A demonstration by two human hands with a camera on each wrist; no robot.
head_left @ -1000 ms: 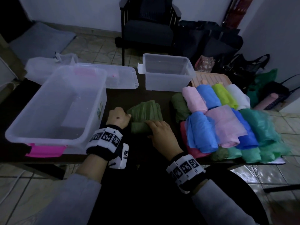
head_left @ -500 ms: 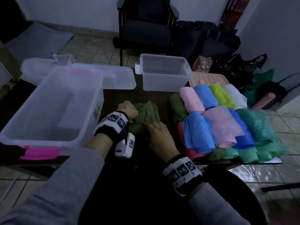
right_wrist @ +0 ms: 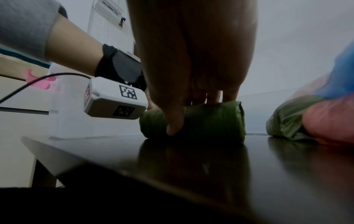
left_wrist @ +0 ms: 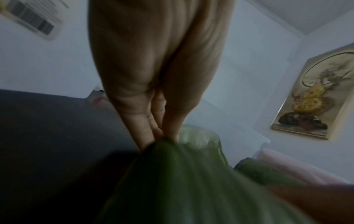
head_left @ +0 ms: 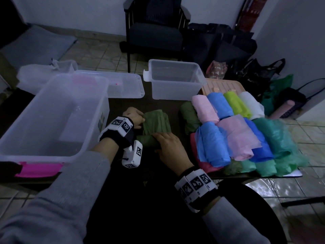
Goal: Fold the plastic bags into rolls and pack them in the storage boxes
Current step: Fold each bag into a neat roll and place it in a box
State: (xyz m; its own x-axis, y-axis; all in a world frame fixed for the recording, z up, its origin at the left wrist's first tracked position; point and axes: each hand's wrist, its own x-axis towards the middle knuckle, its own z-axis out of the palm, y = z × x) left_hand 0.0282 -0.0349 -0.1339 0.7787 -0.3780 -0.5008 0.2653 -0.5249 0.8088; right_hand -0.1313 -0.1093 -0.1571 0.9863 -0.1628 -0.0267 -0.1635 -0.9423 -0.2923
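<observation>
My right hand [head_left: 169, 148] grips rolled end of dark green plastic bag [head_left: 155, 125]; left hand [head_left: 132, 117] pinches its flat end. Large clear plastic storage box [head_left: 44, 120] left of left hand, contents unclear.

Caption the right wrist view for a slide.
Right hand grips a half-rolled green bag on the dark table.

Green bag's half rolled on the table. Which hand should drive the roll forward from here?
Right, probably. The right hand already sits on the rolled end of the dark green bag, thumb curled on its near side. The left hand only pinches the flat part's left edge, well placed to keep it taut.
</observation>
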